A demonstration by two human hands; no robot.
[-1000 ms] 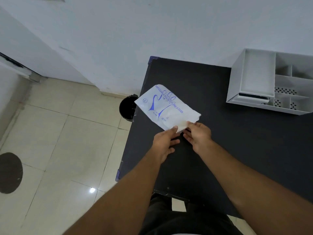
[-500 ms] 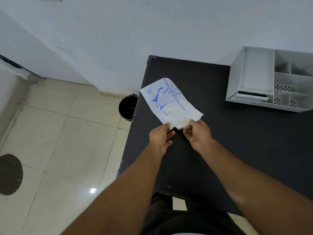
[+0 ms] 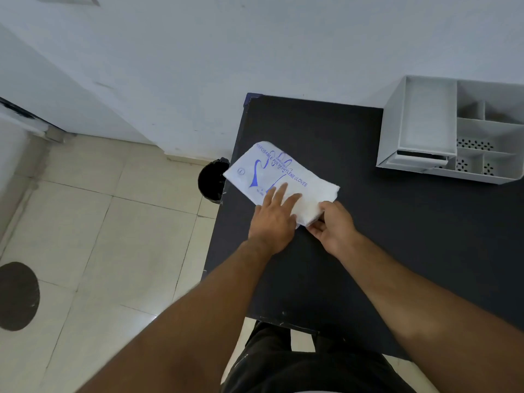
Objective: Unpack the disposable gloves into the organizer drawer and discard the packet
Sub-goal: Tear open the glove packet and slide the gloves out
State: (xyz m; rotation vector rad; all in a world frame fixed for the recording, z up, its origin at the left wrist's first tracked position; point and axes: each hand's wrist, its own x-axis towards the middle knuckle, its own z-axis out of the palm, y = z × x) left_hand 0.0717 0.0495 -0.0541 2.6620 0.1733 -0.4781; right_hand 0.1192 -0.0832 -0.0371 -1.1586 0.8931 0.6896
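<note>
Beside the black bin (image 3: 212, 181) on the floor, the gloves packet (image 3: 276, 177) is pressed flat on the black table (image 3: 411, 236) by the left hand (image 3: 273, 219), fingers spread, while its near corner is pinched in the right hand (image 3: 333, 226) grip, the white organizer (image 3: 453, 129) left well apart.

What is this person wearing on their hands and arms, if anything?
Nothing. The left hand and right hand are bare, with no gloves, rings or watch visible, and both forearms are uncovered with no sleeves in view. Dark trousers show below.
</note>
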